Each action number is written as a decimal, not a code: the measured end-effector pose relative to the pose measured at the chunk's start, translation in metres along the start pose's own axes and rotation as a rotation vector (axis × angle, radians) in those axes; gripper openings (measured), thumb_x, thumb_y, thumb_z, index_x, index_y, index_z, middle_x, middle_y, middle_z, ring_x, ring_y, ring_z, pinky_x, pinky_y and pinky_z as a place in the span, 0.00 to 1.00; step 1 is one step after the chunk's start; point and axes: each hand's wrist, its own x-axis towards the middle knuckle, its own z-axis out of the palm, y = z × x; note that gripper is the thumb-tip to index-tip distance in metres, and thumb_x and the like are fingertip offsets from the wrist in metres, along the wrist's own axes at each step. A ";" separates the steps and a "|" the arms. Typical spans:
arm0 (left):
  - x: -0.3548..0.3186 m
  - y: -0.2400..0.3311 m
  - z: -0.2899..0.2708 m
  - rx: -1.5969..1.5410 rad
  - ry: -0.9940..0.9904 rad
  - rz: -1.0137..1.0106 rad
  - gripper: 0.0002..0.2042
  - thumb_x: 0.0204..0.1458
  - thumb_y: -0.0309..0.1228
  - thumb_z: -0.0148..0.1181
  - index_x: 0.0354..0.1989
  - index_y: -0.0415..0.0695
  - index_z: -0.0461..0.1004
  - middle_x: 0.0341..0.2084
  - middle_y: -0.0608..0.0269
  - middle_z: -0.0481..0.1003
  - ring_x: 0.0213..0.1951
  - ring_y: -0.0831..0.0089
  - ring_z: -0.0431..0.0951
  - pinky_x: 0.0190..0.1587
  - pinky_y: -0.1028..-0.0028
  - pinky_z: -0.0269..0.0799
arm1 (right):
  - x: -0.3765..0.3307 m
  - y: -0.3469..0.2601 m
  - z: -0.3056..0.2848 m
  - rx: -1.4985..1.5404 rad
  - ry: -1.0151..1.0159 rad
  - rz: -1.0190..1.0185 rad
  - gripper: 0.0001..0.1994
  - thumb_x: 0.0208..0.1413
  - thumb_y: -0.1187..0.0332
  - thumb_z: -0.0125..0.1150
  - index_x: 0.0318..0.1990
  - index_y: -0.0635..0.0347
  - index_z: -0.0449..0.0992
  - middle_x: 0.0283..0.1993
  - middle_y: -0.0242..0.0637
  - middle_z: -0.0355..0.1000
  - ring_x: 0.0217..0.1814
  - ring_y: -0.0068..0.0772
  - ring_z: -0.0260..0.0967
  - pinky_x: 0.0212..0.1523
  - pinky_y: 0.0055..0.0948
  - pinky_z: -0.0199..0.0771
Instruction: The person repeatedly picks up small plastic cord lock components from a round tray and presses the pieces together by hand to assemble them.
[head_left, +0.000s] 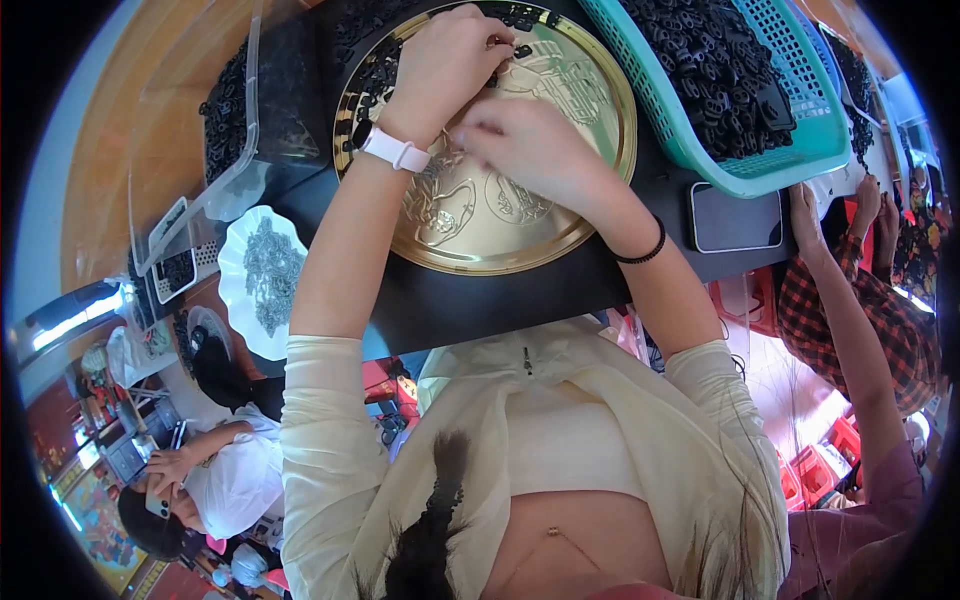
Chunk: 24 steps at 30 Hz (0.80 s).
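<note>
A round gold tray (480, 255) with embossed figures lies before me on a dark table. Small black parts (375, 75) are spread over its far left side and along the far rim. My left hand (450, 65) reaches over the tray's far half, its fingertips pinched beside a few black parts; what is between them is too small to make out. Nearer to me, my right hand (530, 145) hovers over the tray's middle, fingers curled together and slightly blurred. Whatever it may hold is hidden.
At the right stands a green basket (745, 185) heaped with black parts, with a phone (737, 218) below it. On the left are a white scalloped dish (235, 270) of small clear-grey pieces and a clear bin (252, 100) with black parts. Other people sit at both sides.
</note>
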 end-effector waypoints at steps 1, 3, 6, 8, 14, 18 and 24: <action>0.000 0.004 -0.008 0.071 -0.035 0.015 0.11 0.50 0.35 0.57 0.42 0.49 0.78 0.35 0.63 0.76 0.36 0.67 0.78 0.37 0.74 0.72 | 0.001 0.003 -0.003 -0.162 0.145 -0.029 0.09 0.51 0.64 0.54 0.30 0.58 0.77 0.23 0.37 0.74 0.24 0.40 0.71 0.31 0.33 0.70; -0.002 0.006 -0.019 -0.019 0.040 0.083 0.09 0.50 0.30 0.55 0.38 0.43 0.77 0.32 0.58 0.76 0.34 0.63 0.77 0.36 0.71 0.72 | 0.005 0.013 -0.011 -0.260 0.267 -0.094 0.07 0.49 0.65 0.56 0.31 0.55 0.78 0.26 0.37 0.74 0.29 0.42 0.71 0.34 0.36 0.71; -0.012 0.002 -0.026 -0.132 0.150 0.107 0.07 0.49 0.25 0.53 0.32 0.38 0.76 0.28 0.51 0.74 0.33 0.55 0.75 0.36 0.66 0.70 | 0.008 0.022 -0.017 -0.380 0.375 -0.215 0.08 0.47 0.67 0.58 0.35 0.53 0.79 0.34 0.39 0.74 0.38 0.41 0.71 0.39 0.36 0.70; -0.018 0.001 -0.029 -0.170 0.194 0.063 0.06 0.49 0.26 0.52 0.31 0.38 0.74 0.27 0.49 0.73 0.32 0.52 0.74 0.35 0.63 0.70 | 0.009 0.022 -0.016 -0.372 0.292 -0.198 0.08 0.47 0.67 0.59 0.35 0.53 0.79 0.34 0.39 0.74 0.38 0.41 0.71 0.39 0.36 0.70; -0.041 0.001 -0.032 -0.359 0.317 -0.109 0.09 0.50 0.22 0.55 0.40 0.38 0.74 0.32 0.50 0.76 0.34 0.59 0.78 0.34 0.71 0.73 | 0.007 0.017 -0.006 -0.303 0.141 -0.282 0.07 0.47 0.66 0.60 0.34 0.52 0.80 0.32 0.39 0.73 0.37 0.39 0.71 0.39 0.34 0.70; -0.075 -0.030 -0.022 -0.932 0.210 -0.378 0.12 0.53 0.31 0.57 0.46 0.44 0.75 0.37 0.63 0.77 0.39 0.72 0.79 0.35 0.79 0.73 | 0.008 0.010 0.002 -0.269 0.101 -0.307 0.08 0.45 0.66 0.61 0.35 0.51 0.79 0.31 0.37 0.72 0.36 0.38 0.70 0.38 0.33 0.70; -0.097 -0.020 -0.035 -1.095 0.158 -0.564 0.14 0.54 0.29 0.56 0.49 0.41 0.71 0.35 0.62 0.78 0.40 0.73 0.79 0.34 0.84 0.73 | 0.004 0.010 0.009 -0.267 -0.034 -0.381 0.07 0.44 0.67 0.61 0.34 0.52 0.78 0.31 0.35 0.70 0.37 0.35 0.69 0.38 0.31 0.70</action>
